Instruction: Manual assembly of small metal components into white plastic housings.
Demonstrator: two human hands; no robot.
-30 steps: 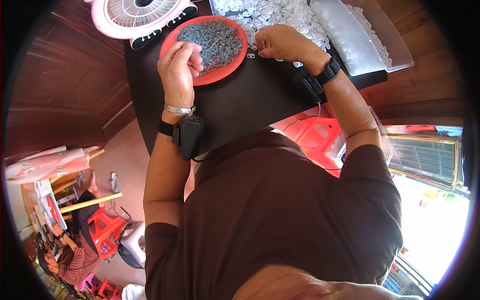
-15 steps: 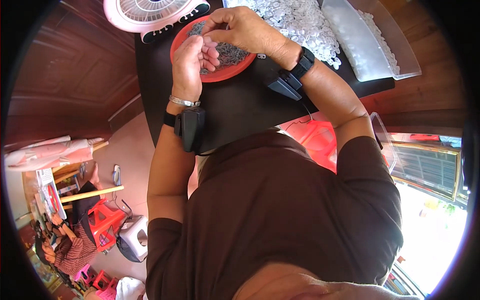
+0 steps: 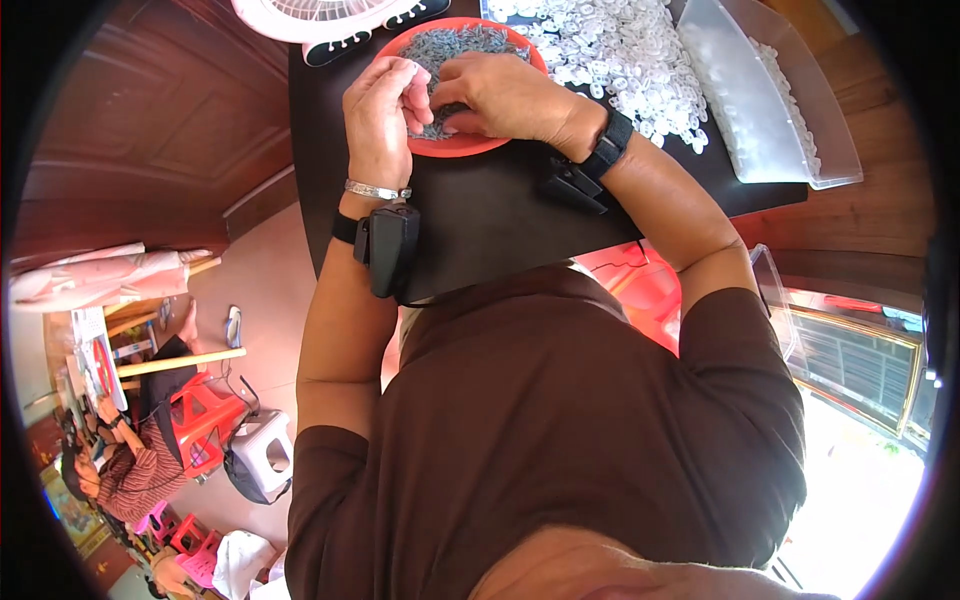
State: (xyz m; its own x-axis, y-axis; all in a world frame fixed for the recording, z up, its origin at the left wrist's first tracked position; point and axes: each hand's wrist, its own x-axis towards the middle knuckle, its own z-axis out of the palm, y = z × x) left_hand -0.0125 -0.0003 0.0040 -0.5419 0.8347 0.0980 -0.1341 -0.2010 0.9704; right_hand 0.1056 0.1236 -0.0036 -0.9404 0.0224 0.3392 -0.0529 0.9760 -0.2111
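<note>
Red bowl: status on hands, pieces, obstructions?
Left hand curled over left rim of red bowl. Right hand at grey pieces; both grasps unclear. White pieces alongside, nothing visibly blocking.

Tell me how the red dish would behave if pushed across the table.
The red dish would probably slide rather than roll, since it sits flat on the dark tabletop. Its smooth, plastic-looking rim suggests it is fairly light itself. The loose heap of grey pieces might shift or spill if jolted.

coral-red dish (image 3: pixel 460 150), grey pieces (image 3: pixel 465 43), whitish pieces (image 3: pixel 635 65), black tabletop (image 3: pixel 490 220), striped shirt (image 3: pixel 143 482)
</note>
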